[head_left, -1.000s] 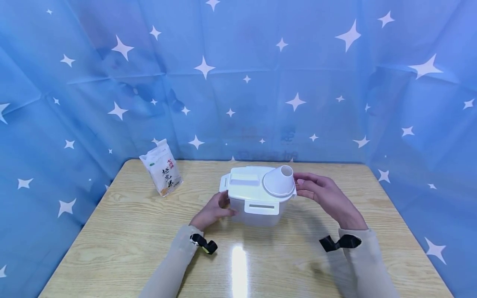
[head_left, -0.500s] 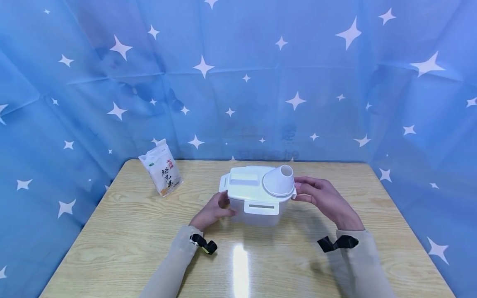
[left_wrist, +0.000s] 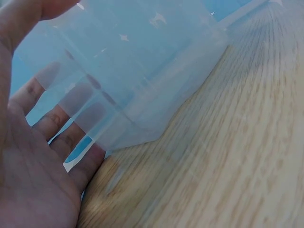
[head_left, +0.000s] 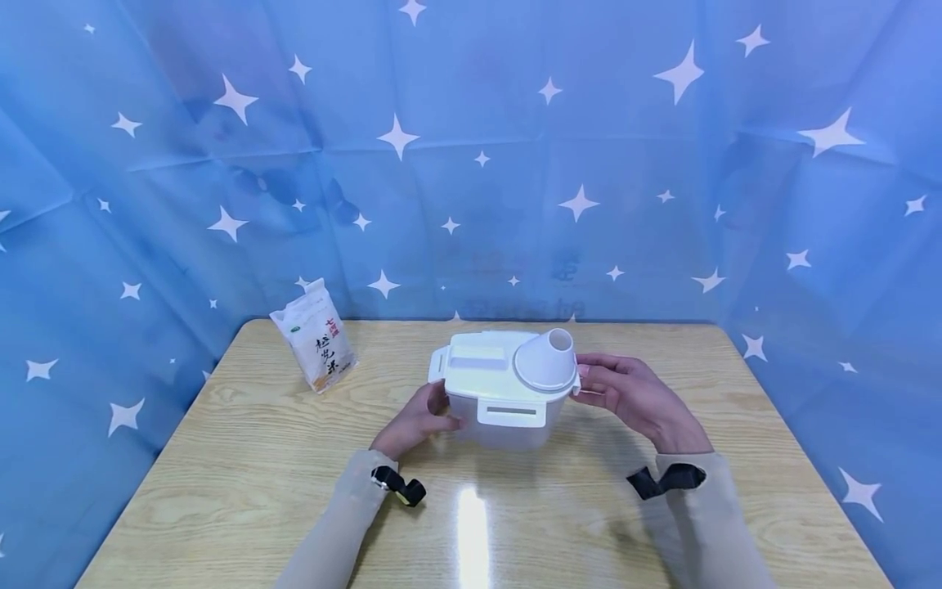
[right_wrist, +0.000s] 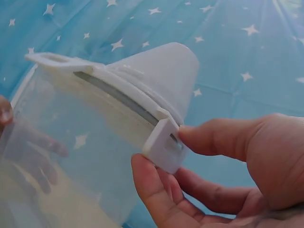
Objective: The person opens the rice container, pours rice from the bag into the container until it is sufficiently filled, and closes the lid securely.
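Observation:
A translucent storage container (head_left: pixel 508 435) stands upright on the table. Its white lid (head_left: pixel 478 378) carries a white cone-shaped piece (head_left: pixel 545 364) at the right end, and several slotted latches hang around its rim. My left hand (head_left: pixel 415 421) holds the container's left side, thumb in front; in the left wrist view its fingers (left_wrist: pixel 57 118) reach behind the clear wall. At the right end, my right hand (head_left: pixel 640 401) pinches a latch (right_wrist: pixel 164 145). The right wrist view shows the thumb on the latch's upper side and fingertips below. This latch sticks outward from the container wall.
A white printed bag (head_left: pixel 316 339), probably rice, lies at the back left of the wooden table (head_left: pixel 243 474). Behind the table hangs a blue curtain (head_left: pixel 441 164) with white stars. A bright light reflection falls in front of the container.
The right hand's fingers have moved slightly down and left, closing around the right-end latch. The left hand and container keep their places; the whole view has shifted a little.

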Demonstrator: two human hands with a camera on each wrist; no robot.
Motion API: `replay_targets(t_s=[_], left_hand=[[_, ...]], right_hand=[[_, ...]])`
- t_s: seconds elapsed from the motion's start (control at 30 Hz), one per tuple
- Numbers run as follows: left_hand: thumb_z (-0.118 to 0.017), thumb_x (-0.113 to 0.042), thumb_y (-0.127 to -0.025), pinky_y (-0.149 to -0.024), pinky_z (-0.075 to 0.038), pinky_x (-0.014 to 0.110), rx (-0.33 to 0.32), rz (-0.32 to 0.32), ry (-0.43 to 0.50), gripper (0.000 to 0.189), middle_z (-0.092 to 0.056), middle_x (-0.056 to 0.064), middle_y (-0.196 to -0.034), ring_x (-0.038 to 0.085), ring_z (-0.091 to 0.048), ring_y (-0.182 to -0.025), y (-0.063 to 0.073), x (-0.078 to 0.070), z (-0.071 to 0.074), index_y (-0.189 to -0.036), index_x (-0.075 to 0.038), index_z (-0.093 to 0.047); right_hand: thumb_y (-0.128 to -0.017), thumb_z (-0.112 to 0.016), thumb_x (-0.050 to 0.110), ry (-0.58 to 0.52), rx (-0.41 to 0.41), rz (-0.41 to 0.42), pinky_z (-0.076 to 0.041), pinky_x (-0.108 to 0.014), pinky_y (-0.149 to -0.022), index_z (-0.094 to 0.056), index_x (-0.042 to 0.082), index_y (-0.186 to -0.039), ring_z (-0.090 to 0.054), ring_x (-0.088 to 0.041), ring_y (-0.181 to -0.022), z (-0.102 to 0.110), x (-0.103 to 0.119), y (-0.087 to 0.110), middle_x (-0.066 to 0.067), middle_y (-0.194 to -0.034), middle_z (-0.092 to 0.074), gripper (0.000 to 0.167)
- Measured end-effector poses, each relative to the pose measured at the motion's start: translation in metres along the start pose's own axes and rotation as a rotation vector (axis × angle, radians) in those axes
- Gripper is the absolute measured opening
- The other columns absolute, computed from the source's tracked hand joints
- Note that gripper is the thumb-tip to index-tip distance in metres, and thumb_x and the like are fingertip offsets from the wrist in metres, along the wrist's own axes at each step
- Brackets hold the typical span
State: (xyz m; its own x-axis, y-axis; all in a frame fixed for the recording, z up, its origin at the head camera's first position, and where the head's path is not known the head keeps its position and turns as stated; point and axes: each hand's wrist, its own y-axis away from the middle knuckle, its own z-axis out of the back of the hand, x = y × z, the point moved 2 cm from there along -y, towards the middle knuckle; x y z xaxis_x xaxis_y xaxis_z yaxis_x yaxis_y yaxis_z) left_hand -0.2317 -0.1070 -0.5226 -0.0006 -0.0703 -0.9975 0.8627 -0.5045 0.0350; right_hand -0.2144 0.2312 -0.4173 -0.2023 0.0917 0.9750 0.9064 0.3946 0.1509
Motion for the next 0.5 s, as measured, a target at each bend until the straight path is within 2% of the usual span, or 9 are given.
replay_targets(t_s=[0.17,0.37,0.5], left_hand=[[-0.076,-0.012,-0.085,-0.129,-0.024,0.052,0.006,-0.013,0.004,0.075,-0.051,0.005,-0.155,0.026,-0.042,-0.149,0.0000,-0.0010,0.0000,-0.153,-0.016,-0.045],[-0.075,-0.010,-0.086,-0.128,-0.026,0.052,0.013,-0.015,0.008,0.073,-0.051,0.009,-0.155,0.028,-0.044,-0.147,-0.0010,-0.0006,-0.0005,-0.153,-0.012,-0.045],[-0.075,-0.011,-0.086,-0.127,-0.030,0.050,0.005,-0.011,0.001,0.073,-0.053,0.009,-0.153,0.027,-0.046,-0.145,-0.0011,-0.0002,-0.0007,-0.152,-0.012,-0.046]], right_hand=[[-0.105,-0.058,0.012,-0.033,-0.001,-0.022,-0.061,-0.031,-0.096,-0.047,-0.008,-0.139,-0.072,-0.013,-0.105,0.0002,-0.0021,-0.0012,0.001,-0.117,-0.070,0.041],[-0.106,-0.055,0.010,-0.091,0.023,-0.031,-0.061,-0.029,-0.093,-0.061,0.006,-0.124,-0.071,-0.014,-0.102,0.0004,-0.0054,-0.0034,0.000,-0.114,-0.070,0.020],[-0.106,-0.052,0.008,-0.128,0.057,-0.027,-0.061,-0.028,-0.092,-0.068,0.013,-0.117,-0.070,-0.014,-0.101,0.0007,-0.0073,-0.0050,0.000,-0.113,-0.069,0.019]])
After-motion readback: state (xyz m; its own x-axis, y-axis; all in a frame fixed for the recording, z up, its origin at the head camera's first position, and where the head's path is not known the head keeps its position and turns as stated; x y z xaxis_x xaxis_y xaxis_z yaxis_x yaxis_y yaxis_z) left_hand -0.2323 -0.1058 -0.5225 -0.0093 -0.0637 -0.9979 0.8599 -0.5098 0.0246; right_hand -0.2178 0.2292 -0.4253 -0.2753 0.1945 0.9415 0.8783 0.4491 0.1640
